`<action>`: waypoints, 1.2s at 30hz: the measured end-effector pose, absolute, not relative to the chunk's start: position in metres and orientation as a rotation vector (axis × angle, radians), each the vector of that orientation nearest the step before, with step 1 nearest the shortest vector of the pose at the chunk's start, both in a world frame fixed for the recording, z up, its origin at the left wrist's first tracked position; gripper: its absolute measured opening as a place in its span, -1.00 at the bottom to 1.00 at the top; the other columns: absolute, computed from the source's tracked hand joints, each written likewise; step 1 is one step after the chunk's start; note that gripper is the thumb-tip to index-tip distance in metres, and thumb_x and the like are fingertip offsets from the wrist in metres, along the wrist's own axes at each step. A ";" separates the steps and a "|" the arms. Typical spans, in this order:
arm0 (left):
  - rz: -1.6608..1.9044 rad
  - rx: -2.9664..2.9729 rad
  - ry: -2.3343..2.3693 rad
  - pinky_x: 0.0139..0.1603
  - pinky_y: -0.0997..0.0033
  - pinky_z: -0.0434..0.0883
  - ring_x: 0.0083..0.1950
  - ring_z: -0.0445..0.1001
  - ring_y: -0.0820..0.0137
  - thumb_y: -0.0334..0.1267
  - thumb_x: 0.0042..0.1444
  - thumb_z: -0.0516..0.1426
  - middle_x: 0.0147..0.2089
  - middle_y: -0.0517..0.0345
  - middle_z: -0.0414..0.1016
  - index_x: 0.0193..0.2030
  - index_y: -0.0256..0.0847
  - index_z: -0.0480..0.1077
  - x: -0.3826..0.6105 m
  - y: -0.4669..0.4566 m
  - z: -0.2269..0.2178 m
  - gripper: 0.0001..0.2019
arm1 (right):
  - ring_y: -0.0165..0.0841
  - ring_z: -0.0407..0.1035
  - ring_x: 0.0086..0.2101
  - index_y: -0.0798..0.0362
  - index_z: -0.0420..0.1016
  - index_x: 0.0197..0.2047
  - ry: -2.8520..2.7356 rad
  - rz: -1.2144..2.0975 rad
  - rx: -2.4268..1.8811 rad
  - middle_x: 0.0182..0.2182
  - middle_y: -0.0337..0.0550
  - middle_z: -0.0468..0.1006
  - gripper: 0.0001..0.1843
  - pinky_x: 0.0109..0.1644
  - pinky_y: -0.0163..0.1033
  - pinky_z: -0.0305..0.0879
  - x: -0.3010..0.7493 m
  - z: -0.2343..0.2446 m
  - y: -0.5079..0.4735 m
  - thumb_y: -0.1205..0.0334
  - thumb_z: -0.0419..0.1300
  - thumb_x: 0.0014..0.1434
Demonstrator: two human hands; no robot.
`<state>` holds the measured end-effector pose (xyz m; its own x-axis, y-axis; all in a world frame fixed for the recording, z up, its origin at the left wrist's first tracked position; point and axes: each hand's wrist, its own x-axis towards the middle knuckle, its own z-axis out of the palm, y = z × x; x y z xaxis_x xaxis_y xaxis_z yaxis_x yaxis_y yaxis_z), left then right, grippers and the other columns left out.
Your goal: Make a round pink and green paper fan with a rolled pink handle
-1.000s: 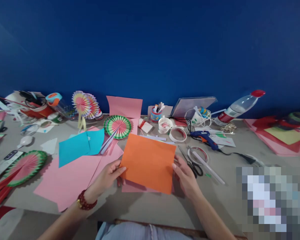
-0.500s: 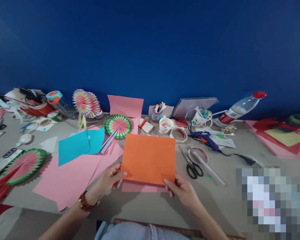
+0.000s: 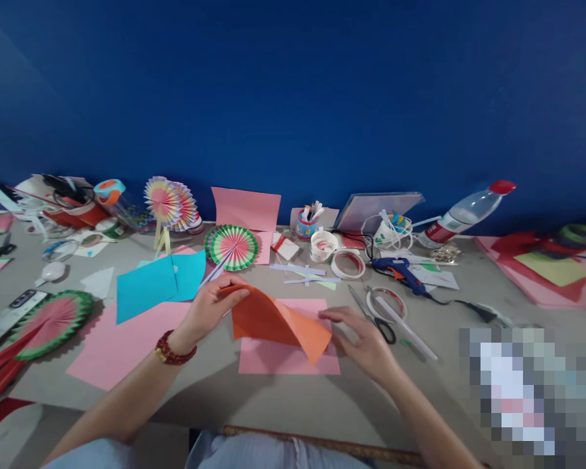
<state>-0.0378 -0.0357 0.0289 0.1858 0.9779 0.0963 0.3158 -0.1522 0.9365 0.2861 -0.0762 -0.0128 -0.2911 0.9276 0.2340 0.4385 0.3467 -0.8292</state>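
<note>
My left hand [image 3: 209,306] pinches the far left corner of an orange paper sheet [image 3: 273,322] and bends it over, so the sheet arches above the table. My right hand [image 3: 361,339] rests at the sheet's right edge, fingers stretched and touching the paper. Under the orange sheet lies a pink sheet [image 3: 293,358] flat on the table. A red bead bracelet [image 3: 174,348] circles my left wrist.
Scissors [image 3: 376,319], a tape ring [image 3: 388,301] and a blue glue gun [image 3: 403,270] lie right of my hands. A cyan sheet [image 3: 159,281], a larger pink sheet [image 3: 122,342] and paper fans [image 3: 232,246] lie left and behind. A bottle [image 3: 463,212] lies far right.
The orange sheet, held flat by both hands before, is now folded over by my left hand, which moved up and right. The pink sheet underneath has come into view.
</note>
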 end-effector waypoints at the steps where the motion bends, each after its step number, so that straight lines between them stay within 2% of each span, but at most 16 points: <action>1: 1.033 1.724 1.223 -0.07 0.32 0.48 -0.10 0.55 0.27 -0.08 0.23 0.19 -0.19 0.05 0.60 -0.22 -0.20 0.52 -0.034 -0.033 0.037 -0.77 | -0.17 0.52 -0.11 -0.07 0.62 -0.08 -1.879 0.746 -1.187 -0.14 -0.05 0.65 -0.76 -0.01 -0.09 0.44 0.288 -0.003 -0.069 0.09 0.18 0.28; 6: 1.317 2.352 0.900 0.06 0.14 0.49 0.03 0.55 0.23 -0.20 0.30 0.12 -0.04 0.01 0.62 -0.17 -0.11 0.55 -0.040 -0.037 0.060 -0.83 | -0.13 0.56 -0.15 -0.11 0.65 -0.11 -1.918 0.266 -1.051 -0.19 -0.04 0.68 -0.75 -0.03 0.01 0.45 0.296 0.023 -0.065 0.13 0.13 0.30; 8: 1.251 2.634 0.805 0.10 0.16 0.48 0.07 0.54 0.26 -0.24 0.29 0.12 0.03 0.10 0.61 -0.07 0.03 0.55 -0.052 -0.048 0.052 -0.82 | -0.14 0.57 -0.15 -0.14 0.64 -0.06 -1.937 0.162 -1.037 -0.12 -0.04 0.68 -0.72 -0.03 0.02 0.46 0.302 0.010 -0.078 0.13 0.10 0.32; 10: 1.092 2.796 0.795 0.15 0.20 0.45 0.11 0.51 0.31 -0.34 0.27 0.14 0.09 0.16 0.59 0.05 0.12 0.50 -0.062 -0.063 0.032 -0.71 | -0.17 0.58 -0.12 -0.18 0.63 -0.02 -2.037 0.124 -1.001 -0.08 -0.08 0.67 -0.71 -0.04 -0.04 0.49 0.307 -0.014 -0.092 0.21 0.13 0.30; 13: 0.829 2.856 0.842 0.21 0.17 0.41 0.19 0.44 0.29 -0.41 0.30 0.08 0.17 0.08 0.54 0.13 0.03 0.46 -0.066 -0.085 -0.008 -0.65 | -0.22 0.54 -0.04 -0.13 0.59 0.07 -2.233 0.095 -0.976 0.01 -0.08 0.63 -0.62 0.02 -0.10 0.50 0.310 -0.051 -0.106 0.35 0.08 0.29; 15: 0.634 2.865 0.915 0.19 0.15 0.42 0.21 0.42 0.25 -0.44 0.30 0.04 0.23 0.03 0.48 0.11 -0.04 0.48 -0.062 -0.095 -0.032 -0.65 | -0.22 0.51 -0.01 -0.08 0.55 0.11 -2.354 0.080 -1.007 0.07 -0.07 0.60 -0.57 0.05 -0.09 0.48 0.311 -0.066 -0.111 0.41 0.04 0.29; 18: 0.527 2.841 1.010 0.18 0.10 0.42 0.23 0.38 0.20 -0.43 0.31 0.04 0.32 -0.04 0.37 0.09 -0.07 0.49 -0.054 -0.103 -0.055 -0.67 | -0.15 0.46 0.02 -0.03 0.49 0.19 -2.478 0.057 -1.070 0.14 -0.04 0.53 -0.54 0.07 -0.02 0.44 0.309 -0.071 -0.113 0.39 0.05 0.28; 21: 0.495 2.841 0.972 0.23 0.04 0.38 0.27 0.32 0.17 -0.41 0.32 0.04 0.36 -0.06 0.32 0.12 -0.09 0.46 -0.049 -0.104 -0.061 -0.68 | -0.16 0.47 -0.04 -0.07 0.49 0.19 -2.504 -0.001 -1.075 0.11 -0.04 0.56 -0.53 0.03 -0.02 0.42 0.304 -0.067 -0.115 0.40 0.07 0.26; 26: 0.505 2.896 0.921 0.24 0.07 0.35 0.28 0.31 0.16 -0.44 0.32 0.03 0.28 -0.09 0.40 0.07 -0.20 0.47 -0.048 -0.106 -0.056 -0.72 | -0.25 0.50 -0.11 -0.07 0.60 -0.07 -2.504 0.072 -0.929 -0.10 -0.14 0.66 -0.70 0.05 -0.09 0.43 0.299 -0.066 -0.115 0.40 0.08 0.32; 31: 0.637 2.896 0.999 0.07 0.22 0.43 0.02 0.46 0.28 -0.49 0.29 0.03 -0.05 0.03 0.57 -0.07 -0.20 0.49 -0.052 -0.114 -0.052 -0.76 | -0.27 0.54 -0.12 0.02 0.57 -0.04 -2.427 0.124 -0.897 -0.10 -0.08 0.67 -0.71 -0.03 -0.14 0.50 0.302 -0.074 -0.116 0.38 0.03 0.37; 36: 0.652 2.898 0.998 0.03 0.20 0.42 -0.04 0.47 0.28 -0.51 0.28 0.02 -0.11 0.05 0.58 -0.09 -0.19 0.47 -0.058 -0.114 -0.053 -0.76 | -0.28 0.54 -0.07 0.03 0.56 -0.01 -2.411 0.122 -0.899 -0.03 -0.05 0.65 -0.69 0.01 -0.15 0.51 0.303 -0.073 -0.115 0.40 0.02 0.38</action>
<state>-0.0575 -0.1143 -0.0535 0.7102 0.5910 0.3825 0.5876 -0.7969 0.1403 0.3027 -0.1145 -0.0733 -0.6197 0.6276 0.4712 0.5767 0.7714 -0.2690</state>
